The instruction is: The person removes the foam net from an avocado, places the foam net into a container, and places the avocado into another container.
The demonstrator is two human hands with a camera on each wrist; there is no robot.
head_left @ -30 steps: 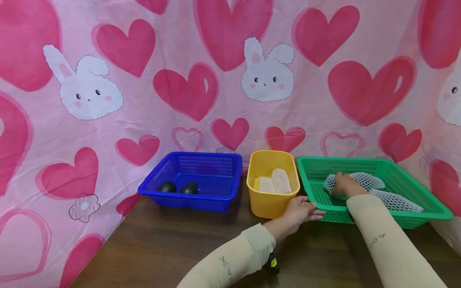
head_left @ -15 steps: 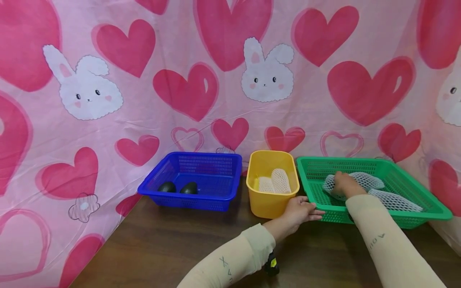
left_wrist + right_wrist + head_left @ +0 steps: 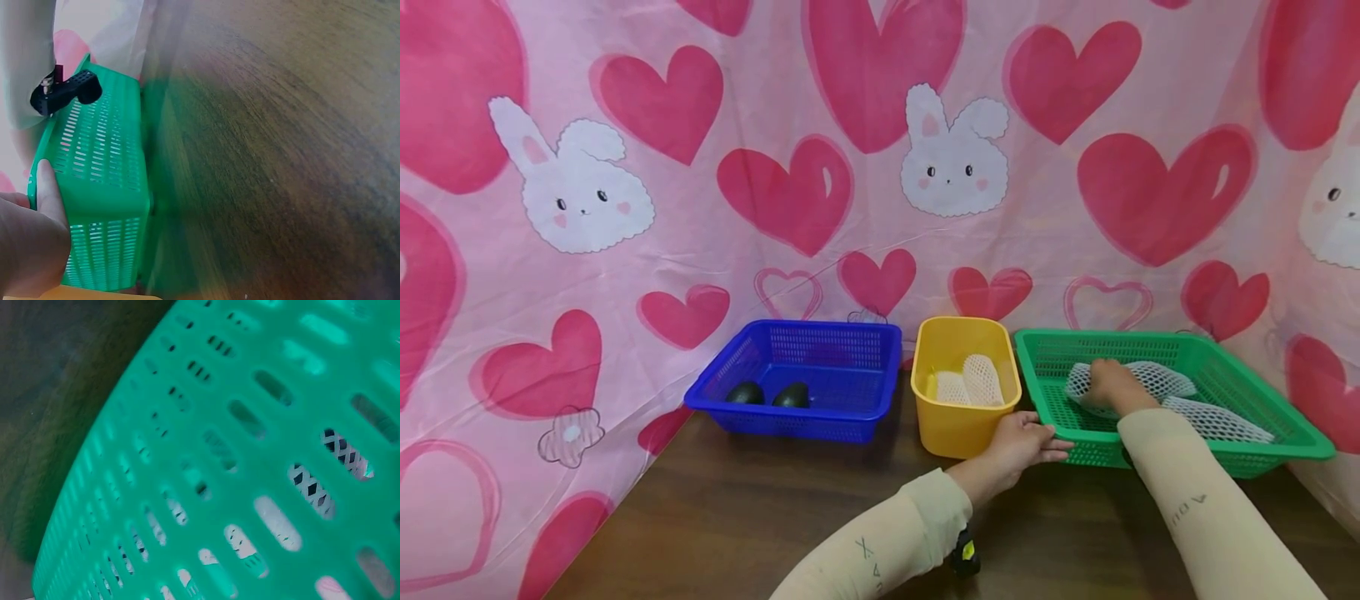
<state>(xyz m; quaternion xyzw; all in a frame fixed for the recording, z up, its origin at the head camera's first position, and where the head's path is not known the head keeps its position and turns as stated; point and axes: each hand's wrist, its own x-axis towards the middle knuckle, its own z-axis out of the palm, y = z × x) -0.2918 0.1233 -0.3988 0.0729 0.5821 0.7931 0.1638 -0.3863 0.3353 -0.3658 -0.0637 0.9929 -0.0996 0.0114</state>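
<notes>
My left hand (image 3: 1018, 446) grips the near left corner of the green basket (image 3: 1180, 335), its fingers at the rim. In the left wrist view one finger (image 3: 50, 187) lies against the basket's outer wall. Inside that basket my right hand (image 3: 1112, 387) holds a white foam net sleeve (image 3: 1078, 385), fingertips pointing down and partly hidden. Another netted piece (image 3: 1217, 419) lies nearer the front wall. Through the basket's slots, the right wrist view shows white netting (image 3: 310, 489) with dark gaps; the right hand itself is out of sight there.
Left of the green basket stands a yellow bin (image 3: 966, 429) with white foam nets (image 3: 981, 381) in it. A blue basket (image 3: 827, 412) farther left holds two dark avocados (image 3: 792, 395). All stand on a brown wooden table (image 3: 737, 517) before a pink heart-print cloth (image 3: 865, 225).
The head view has shifted slightly, moving the scene a little down and left. Both hands keep their places at the green basket.
</notes>
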